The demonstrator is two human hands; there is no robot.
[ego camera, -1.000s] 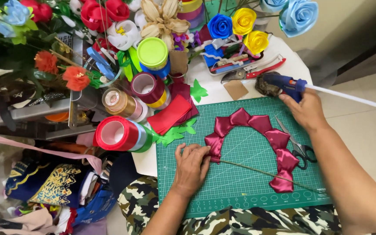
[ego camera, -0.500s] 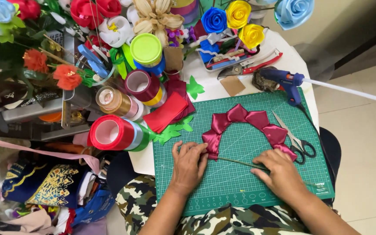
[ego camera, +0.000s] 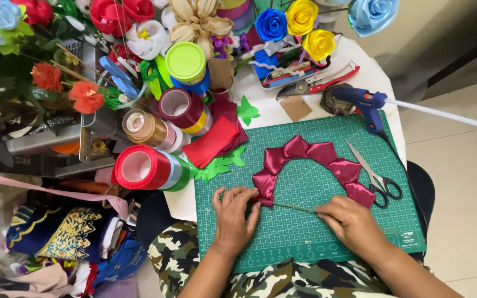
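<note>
The arch of folded magenta satin petals (ego camera: 310, 160) lies on the green cutting mat (ego camera: 305, 232) near the counter's front edge, and a thin green stem wire (ego camera: 293, 207) runs under its left end. To do this well, I judge I should keep the wire flat and straight against the last petal and press firmly so nothing shifts. My left hand (ego camera: 236, 215) lies nearly flat, fingers slightly spread, pinning that left petal. My right hand (ego camera: 351, 221) is half curled, fingertips pinching the wire's other end. Scissors (ego camera: 376, 176) rest just beside the arch's right end; the blue glue gun (ego camera: 368, 105) sits at the mat's far right corner.
</note>
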